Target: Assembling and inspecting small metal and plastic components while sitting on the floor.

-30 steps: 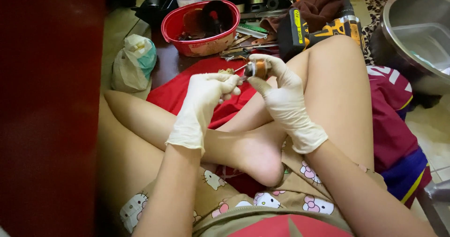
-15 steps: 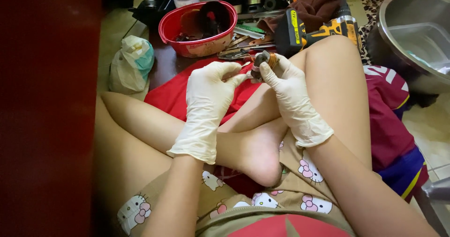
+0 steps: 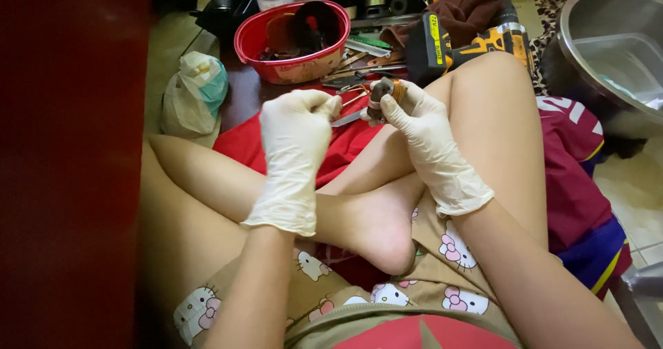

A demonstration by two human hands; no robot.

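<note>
Both my hands wear pale latex gloves and are raised over my crossed legs. My right hand [image 3: 421,131] grips a small dark cylindrical part with copper-coloured winding [image 3: 383,92] at its fingertips. My left hand [image 3: 295,136] is curled into a fist just left of it, pinching a thin metal tool [image 3: 347,101] whose tip points toward the part. A red cloth [image 3: 345,149] lies under my hands on the floor.
A red bowl [image 3: 257,40] holding dark parts stands ahead, with several hand tools [image 3: 359,62] beside it. A yellow-and-black cordless drill [image 3: 456,42] lies by my right knee. A steel basin [image 3: 608,52] is at right, a tied plastic bag [image 3: 193,90] at left.
My hands have drifted slightly apart. The left hand has pulled back from the part into a fist, and the right hand has turned the part more upright.
</note>
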